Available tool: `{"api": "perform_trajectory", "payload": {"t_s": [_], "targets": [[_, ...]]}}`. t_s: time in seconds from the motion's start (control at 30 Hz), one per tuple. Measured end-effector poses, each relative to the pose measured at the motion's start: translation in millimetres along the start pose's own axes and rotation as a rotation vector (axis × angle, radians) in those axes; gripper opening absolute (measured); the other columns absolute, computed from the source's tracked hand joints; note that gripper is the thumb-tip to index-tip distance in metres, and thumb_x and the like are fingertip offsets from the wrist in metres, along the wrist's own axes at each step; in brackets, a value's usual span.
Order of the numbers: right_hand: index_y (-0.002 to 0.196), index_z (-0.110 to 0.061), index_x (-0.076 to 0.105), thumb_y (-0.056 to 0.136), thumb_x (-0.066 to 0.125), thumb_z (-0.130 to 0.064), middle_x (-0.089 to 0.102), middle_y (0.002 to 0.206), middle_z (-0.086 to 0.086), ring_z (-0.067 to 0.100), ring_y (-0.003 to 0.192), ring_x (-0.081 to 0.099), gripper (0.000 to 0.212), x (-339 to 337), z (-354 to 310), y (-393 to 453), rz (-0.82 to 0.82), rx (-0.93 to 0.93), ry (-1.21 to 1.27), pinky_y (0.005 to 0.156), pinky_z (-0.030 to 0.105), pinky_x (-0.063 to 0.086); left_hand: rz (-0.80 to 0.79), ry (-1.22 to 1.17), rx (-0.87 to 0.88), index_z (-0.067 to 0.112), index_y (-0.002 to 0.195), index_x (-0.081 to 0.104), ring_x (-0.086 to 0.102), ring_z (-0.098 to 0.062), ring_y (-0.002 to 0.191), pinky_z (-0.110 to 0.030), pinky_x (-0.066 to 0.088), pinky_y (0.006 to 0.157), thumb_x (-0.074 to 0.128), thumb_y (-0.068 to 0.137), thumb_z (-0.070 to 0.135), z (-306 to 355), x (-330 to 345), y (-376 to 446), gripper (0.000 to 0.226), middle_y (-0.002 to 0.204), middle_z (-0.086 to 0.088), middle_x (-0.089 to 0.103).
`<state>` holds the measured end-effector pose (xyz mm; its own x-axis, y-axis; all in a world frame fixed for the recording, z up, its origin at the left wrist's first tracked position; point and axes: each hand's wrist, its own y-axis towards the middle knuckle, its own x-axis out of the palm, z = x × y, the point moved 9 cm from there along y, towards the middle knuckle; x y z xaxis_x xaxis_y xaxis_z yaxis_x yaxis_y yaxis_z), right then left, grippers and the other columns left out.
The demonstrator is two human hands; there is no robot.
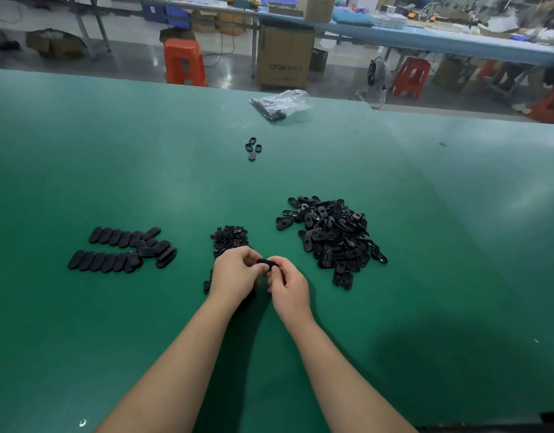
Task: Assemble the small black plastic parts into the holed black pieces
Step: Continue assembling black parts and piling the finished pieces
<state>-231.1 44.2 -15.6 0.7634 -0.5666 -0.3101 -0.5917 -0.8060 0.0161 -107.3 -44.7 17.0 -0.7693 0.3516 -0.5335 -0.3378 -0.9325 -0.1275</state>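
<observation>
Hands are being held together just above the green table (82, 151), near its front middle: the left hand (235, 273) and the right hand (288, 284) are both being curled around one black piece (266, 263), which is being pinched between their fingertips; whether a small part is being seated in it cannot be told, since most of the piece is being hidden by the fingers. Directly behind and partly under the left hand, a pile of small black plastic parts (229, 237) is lying on the table, with a few more being glimpsed at the left wrist. To the right of the hands, a large loose heap of holed black pieces (332, 235) is being kept, close to the right hand but not touching it. Well to the left, two overlapping rows of oval black pieces (122, 250) are being laid out flat. Farther back on the table, four stray black pieces (253, 148) are lying together, and behind them a clear plastic bag (282, 104) with dark contents is resting near the far edge. Beyond the table, an orange stool (183, 62) and a cardboard box (285, 56) are standing on the floor
</observation>
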Motion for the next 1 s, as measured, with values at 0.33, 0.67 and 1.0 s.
{"api": "perform_trajectory", "payload": {"t_s": [0.33,0.67,1.0], "targets": [[0.107,-0.028,0.066,0.102,0.050,-0.013,0.073,0.097,-0.007,0.013,0.092,0.069,0.022,0.8,2.9,0.5,0.002,0.034,0.025,0.088,0.042,0.058,0.016,-0.268,-0.101,0.021,0.083,0.071,0.068,-0.017,0.052,-0.033,0.057,0.057,0.079,0.081,0.010,-13.5,12.0,-2.0,0.014,0.070,-0.001,0.072],[0.113,-0.020,0.069,0.102,0.052,-0.011,0.072,0.100,-0.010,0.009,0.094,0.068,0.022,-1.3,2.5,1.3,0.025,0.042,0.026,0.088,0.033,0.056,0.137,0.015,0.014,0.026,0.084,0.062,0.060,-0.012,0.079,-0.026,0.042,0.066,0.077,0.080,0.018,6.9,0.4,-7.8,0.017,0.088,0.005,0.063],[0.116,-0.017,0.070,0.102,0.053,-0.010,0.066,0.092,-0.025,-0.014,0.087,0.062,0.023,-4.1,1.5,2.3,0.037,0.023,-0.014,0.076,0.005,0.046,0.170,0.178,0.136,0.020,0.088,0.073,0.062,-0.016,0.084,-0.035,0.052,0.077,0.067,0.089,0.016,17.5,2.2,-13.4,0.007,0.091,0.005,0.068]]}}
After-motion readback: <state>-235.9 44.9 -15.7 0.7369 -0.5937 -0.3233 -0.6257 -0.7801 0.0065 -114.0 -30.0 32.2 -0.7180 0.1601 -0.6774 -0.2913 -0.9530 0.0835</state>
